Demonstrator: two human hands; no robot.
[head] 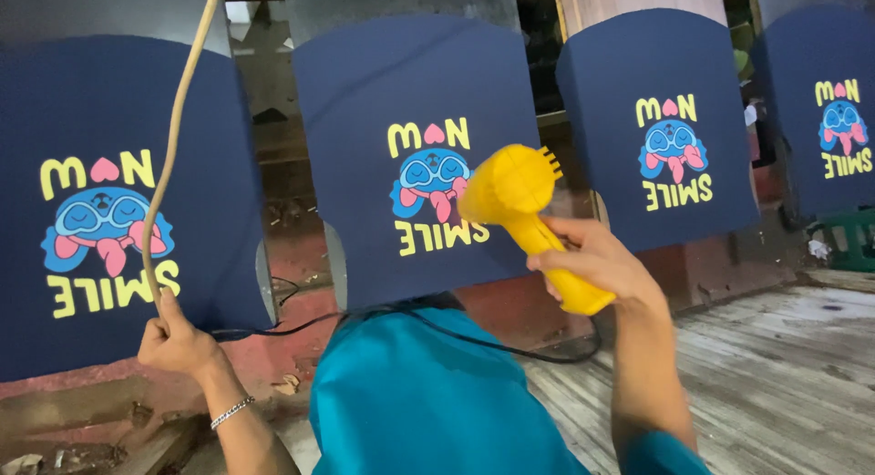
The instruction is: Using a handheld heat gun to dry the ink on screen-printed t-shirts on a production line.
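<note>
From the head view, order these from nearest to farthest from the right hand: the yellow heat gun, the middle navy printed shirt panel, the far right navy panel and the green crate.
1. Yellow plastic heat gun, held in the right hand.
2. Middle navy printed shirt panel, just left.
3. Far right navy printed panel and green plastic crate, both off right: too close to call.
</note>
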